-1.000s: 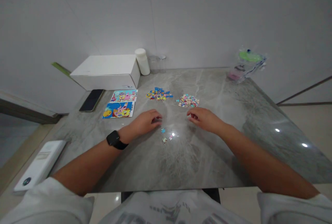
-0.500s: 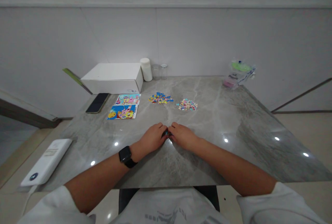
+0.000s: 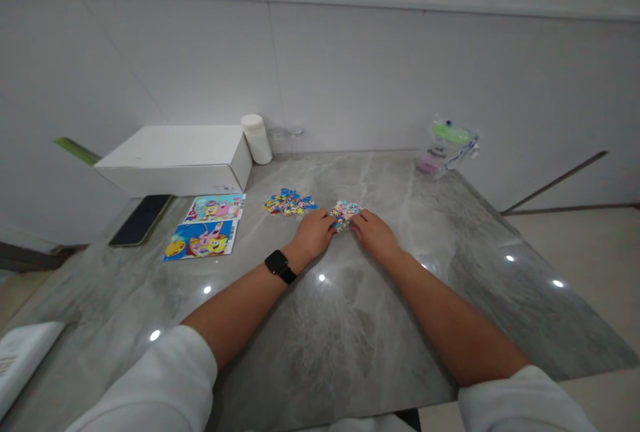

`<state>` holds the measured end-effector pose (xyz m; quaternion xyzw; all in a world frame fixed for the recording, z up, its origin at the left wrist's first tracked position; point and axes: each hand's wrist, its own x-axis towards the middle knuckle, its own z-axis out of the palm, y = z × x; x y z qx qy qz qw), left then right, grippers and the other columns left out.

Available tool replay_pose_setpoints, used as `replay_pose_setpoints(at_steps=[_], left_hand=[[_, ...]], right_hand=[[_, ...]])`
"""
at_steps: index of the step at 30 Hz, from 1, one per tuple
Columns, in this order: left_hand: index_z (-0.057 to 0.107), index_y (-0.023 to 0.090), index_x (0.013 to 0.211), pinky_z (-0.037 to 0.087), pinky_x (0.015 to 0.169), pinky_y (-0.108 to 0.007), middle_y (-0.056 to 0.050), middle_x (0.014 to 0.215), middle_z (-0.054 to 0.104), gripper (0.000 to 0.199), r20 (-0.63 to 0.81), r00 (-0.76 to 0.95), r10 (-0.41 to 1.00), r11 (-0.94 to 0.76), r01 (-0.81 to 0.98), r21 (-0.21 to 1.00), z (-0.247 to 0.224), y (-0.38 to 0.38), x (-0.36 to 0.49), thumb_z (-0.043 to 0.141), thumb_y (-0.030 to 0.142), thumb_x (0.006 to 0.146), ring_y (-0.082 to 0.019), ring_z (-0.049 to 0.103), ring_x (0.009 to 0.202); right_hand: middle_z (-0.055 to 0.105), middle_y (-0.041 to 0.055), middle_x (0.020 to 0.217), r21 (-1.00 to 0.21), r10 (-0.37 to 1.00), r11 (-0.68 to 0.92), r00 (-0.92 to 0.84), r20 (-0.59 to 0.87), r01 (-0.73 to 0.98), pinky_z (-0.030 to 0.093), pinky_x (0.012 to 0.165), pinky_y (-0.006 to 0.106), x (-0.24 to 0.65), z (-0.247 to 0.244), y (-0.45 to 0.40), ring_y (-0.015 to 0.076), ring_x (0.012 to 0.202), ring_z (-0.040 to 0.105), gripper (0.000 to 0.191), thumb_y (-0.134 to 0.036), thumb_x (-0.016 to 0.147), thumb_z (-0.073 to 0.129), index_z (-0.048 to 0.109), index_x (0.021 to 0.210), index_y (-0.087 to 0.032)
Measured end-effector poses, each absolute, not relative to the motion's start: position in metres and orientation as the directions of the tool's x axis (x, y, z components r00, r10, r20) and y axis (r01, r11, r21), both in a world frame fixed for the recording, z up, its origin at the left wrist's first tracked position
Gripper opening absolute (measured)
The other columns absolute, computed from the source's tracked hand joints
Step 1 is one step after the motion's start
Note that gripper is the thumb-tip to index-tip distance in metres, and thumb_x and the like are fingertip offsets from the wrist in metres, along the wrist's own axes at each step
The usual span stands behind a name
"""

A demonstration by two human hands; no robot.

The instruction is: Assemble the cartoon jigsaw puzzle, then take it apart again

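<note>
Small jigsaw puzzle pieces [image 3: 345, 211] in pale pink, white and light blue lie in a pile on the grey marbled table [image 3: 320, 345]. My left hand [image 3: 315, 235], with a black watch on its wrist, is at the pile's left edge, fingers bent and closed on pieces there. At the right edge my right hand [image 3: 375, 235] has its fingers curled and pressed together against the pieces. Exactly which pieces the fingertips hold is hidden. Just left of my hands is a second pile of blue and yellow puzzle pieces [image 3: 289, 202].
Two cartoon picture cards [image 3: 203, 240] lie to the left, beside a phone [image 3: 142, 220]. Behind them stand a white box [image 3: 175, 152], a white cylinder [image 3: 257, 140] and two clear containers [image 3: 296, 145]. A plastic bag [image 3: 445, 149] sits back right. A white device [image 3: 25, 359] is front left.
Both hands have moved forward from the near middle of the table, where they were together around a small dark item, to either side of the pale pile. The camera view has also shifted.
</note>
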<state>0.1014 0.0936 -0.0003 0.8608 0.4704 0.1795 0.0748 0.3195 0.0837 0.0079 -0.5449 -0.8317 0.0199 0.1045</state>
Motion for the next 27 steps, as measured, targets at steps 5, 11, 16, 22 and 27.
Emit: replay_pose_setpoints(at_steps=[5,11,16,22,27], left_hand=[[0.07,0.019,0.113,0.051,0.1,-0.045,-0.012,0.119,0.064,0.024,0.33,0.424,0.843,-0.52,0.797,0.306,-0.003,0.094,0.094,0.073,0.034,0.095,-0.028,0.06,0.11],[0.067,0.02,0.11,0.052,0.1,-0.044,-0.01,0.116,0.065,0.017,0.309,0.449,0.839,-0.539,0.765,0.353,-0.004,0.101,0.101,0.071,0.026,0.095,-0.026,0.062,0.109],[0.067,0.019,0.112,0.052,0.098,-0.043,-0.011,0.114,0.064,0.016,0.3,0.431,0.851,-0.517,0.788,0.333,-0.006,0.107,0.112,0.067,0.026,0.097,-0.027,0.062,0.108],[0.067,0.02,0.108,0.05,0.1,-0.045,-0.012,0.115,0.064,0.012,0.325,0.433,0.841,-0.534,0.76,0.369,-0.001,0.097,0.107,0.063,0.025,0.098,-0.028,0.06,0.109],[0.067,0.019,0.111,0.046,0.104,-0.049,-0.014,0.118,0.065,0.016,0.308,0.443,0.842,-0.529,0.791,0.308,0.003,0.085,0.094,0.061,0.023,0.098,-0.031,0.057,0.115]], right_hand=[[0.07,0.0106,0.111,-0.189,0.917,0.382,-0.346,0.201,0.904,0.049,0.093,0.033,0.334,0.012,0.072,0.0236,0.102,0.065,0.019,-0.03,0.103,0.06,0.07,0.115,-0.019],[0.073,0.008,0.108,-0.192,0.934,0.348,-0.323,0.15,0.918,0.048,0.09,0.031,0.33,0.008,0.073,0.0221,0.1,0.066,0.015,-0.023,0.101,0.061,0.075,0.106,-0.021],[0.074,0.0091,0.112,-0.25,0.936,0.342,-0.306,0.171,0.906,0.048,0.092,0.033,0.323,0.002,0.088,0.0226,0.102,0.066,0.018,-0.023,0.103,0.059,0.075,0.11,-0.021],[0.073,0.0113,0.111,-0.259,0.905,0.408,-0.351,0.24,0.875,0.048,0.095,0.035,0.325,0.004,0.078,0.0241,0.104,0.065,0.021,-0.027,0.103,0.057,0.075,0.11,-0.019],[0.072,0.0105,0.117,-0.238,0.841,0.539,-0.501,0.203,0.808,0.046,0.099,0.037,0.316,0.004,0.063,0.0248,0.112,0.063,0.025,-0.032,0.103,0.059,0.075,0.118,-0.021]])
